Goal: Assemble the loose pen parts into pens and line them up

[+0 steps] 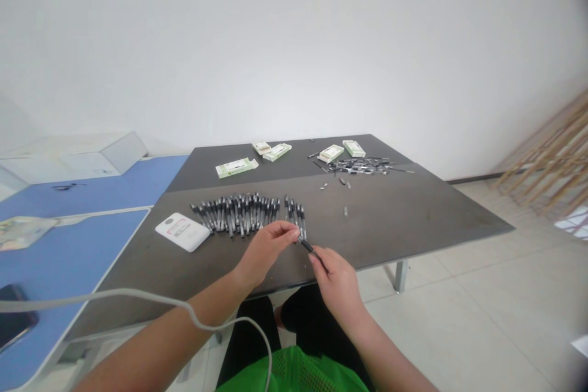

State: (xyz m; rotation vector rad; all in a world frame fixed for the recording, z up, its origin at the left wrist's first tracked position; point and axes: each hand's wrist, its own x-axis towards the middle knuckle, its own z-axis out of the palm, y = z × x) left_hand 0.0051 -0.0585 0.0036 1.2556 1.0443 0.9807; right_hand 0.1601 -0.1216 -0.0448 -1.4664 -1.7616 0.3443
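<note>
A black pen [307,246] is held between my two hands above the table's near edge. My right hand [337,275] is closed around its lower end. At its upper end, the fingertips of my left hand [269,248] pinch the tip; any small part between them is too small to make out. Just beyond my left hand lies a long row of black-and-clear pens [236,214], side by side. A shorter group of similar pens [295,213] lies to the right of that row.
A white card-like packet [182,231] lies left of the pens. Green-and-white boxes [236,167] and a heap of loose pen parts [362,165] are at the back of the dark table [413,214]. A white cable [151,295] crosses over my left forearm. Blue tables adjoin on the left.
</note>
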